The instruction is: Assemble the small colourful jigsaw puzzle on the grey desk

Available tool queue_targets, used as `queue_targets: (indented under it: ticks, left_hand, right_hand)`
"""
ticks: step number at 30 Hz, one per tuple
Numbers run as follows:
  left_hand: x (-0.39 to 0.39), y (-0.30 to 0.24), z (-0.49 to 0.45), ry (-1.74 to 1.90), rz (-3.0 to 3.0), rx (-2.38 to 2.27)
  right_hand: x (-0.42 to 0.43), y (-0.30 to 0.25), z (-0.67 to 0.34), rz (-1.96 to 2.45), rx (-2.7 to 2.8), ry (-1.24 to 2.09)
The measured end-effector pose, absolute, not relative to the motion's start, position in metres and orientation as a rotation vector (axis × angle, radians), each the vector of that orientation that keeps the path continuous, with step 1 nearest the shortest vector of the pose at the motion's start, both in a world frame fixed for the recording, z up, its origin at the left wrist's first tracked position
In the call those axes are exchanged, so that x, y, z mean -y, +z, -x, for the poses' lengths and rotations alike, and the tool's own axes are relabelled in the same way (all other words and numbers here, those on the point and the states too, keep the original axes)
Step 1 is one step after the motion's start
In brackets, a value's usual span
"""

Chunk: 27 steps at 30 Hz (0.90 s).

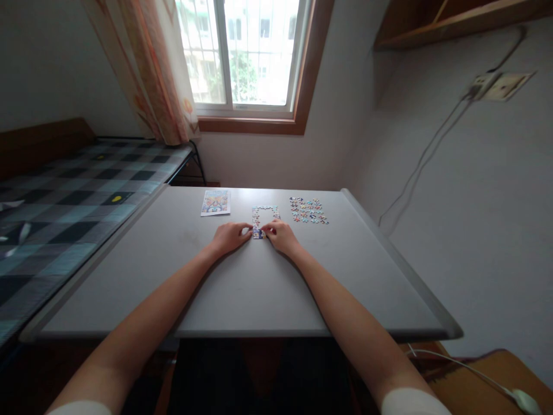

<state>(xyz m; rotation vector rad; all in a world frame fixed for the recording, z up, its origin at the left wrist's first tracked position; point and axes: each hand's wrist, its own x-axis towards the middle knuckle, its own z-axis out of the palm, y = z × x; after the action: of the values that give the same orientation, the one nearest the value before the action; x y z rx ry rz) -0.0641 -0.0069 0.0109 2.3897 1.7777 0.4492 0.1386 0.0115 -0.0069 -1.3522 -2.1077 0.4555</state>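
Note:
A partly joined jigsaw frame point(264, 214) lies on the grey table point(242, 282), open in its middle. My left hand point(231, 236) and my right hand point(280, 235) meet at its near edge. Both hands have their fingers curled and pinch the small puzzle pieces point(258, 233) there. A loose heap of puzzle pieces point(308, 210) lies to the right of the frame. A printed picture card point(216, 202) lies flat to its left.
A bed with a checked cover point(78, 196) runs along the table's left side. A window point(244, 55) and a curtain point(151, 69) are behind. A wall socket with a cable point(488, 86) is on the right wall; a white cable point(470, 372) trails below.

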Motion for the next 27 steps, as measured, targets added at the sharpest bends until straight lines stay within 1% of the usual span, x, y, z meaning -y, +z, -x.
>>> queue_targets:
  ticks: [12, 18, 22, 27]
  left_hand:
    - [0.0078, 0.0121, 0.0626, 0.470, -2.384, -1.775]
    - [0.0071, 0.0094, 0.0642, 0.522, -2.450, -1.666]
    - [0.0081, 0.0089, 0.0641, 0.493, -2.525, -1.566]
    - [0.0112, 0.0134, 0.0615, 0.433, -2.547, -1.558]
  right_hand:
    - [-0.0082, -0.0042, -0.1382, 1.358, 2.095, 0.479]
    - [-0.0087, -0.0049, -0.1395, 1.341, 2.068, 0.483]
    - [-0.0093, -0.0056, -0.1395, 1.329, 2.051, 0.491]
    - [-0.0113, -0.0021, -0.1410, 1.299, 1.960, 0.469]
